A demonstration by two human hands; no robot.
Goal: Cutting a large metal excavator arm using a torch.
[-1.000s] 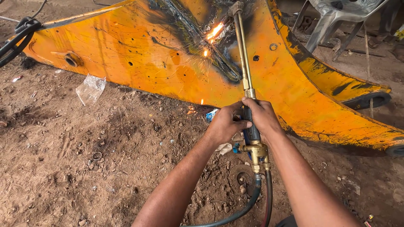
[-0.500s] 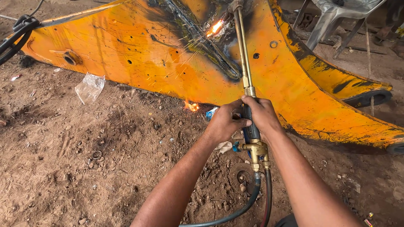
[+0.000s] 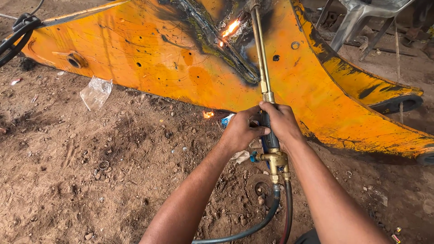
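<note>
A long brass cutting torch (image 3: 263,77) reaches from my hands up to a big orange steel arm (image 3: 149,58) lying on the dirt. Its tip is at a blackened, burnt strip where a bright flame (image 3: 231,28) glows. My left hand (image 3: 240,130) and my right hand (image 3: 281,121) both wrap the torch's dark handle, just above its brass valve block (image 3: 275,160). Two hoses (image 3: 271,217), one grey-blue and one dark red, trail from the valves toward me.
A glowing ember (image 3: 208,114) lies on the dirt under the steel's edge. A crumpled clear plastic bag (image 3: 95,91) sits to the left. Black cables (image 3: 16,36) hang at far left. A grey plastic chair (image 3: 361,22) stands at top right. A round metal disc (image 3: 257,185) lies below my hands.
The flame stays at the same spot on the burnt strip. A glowing bit has dropped onto the dirt below the steel's edge. My hands have barely moved.
</note>
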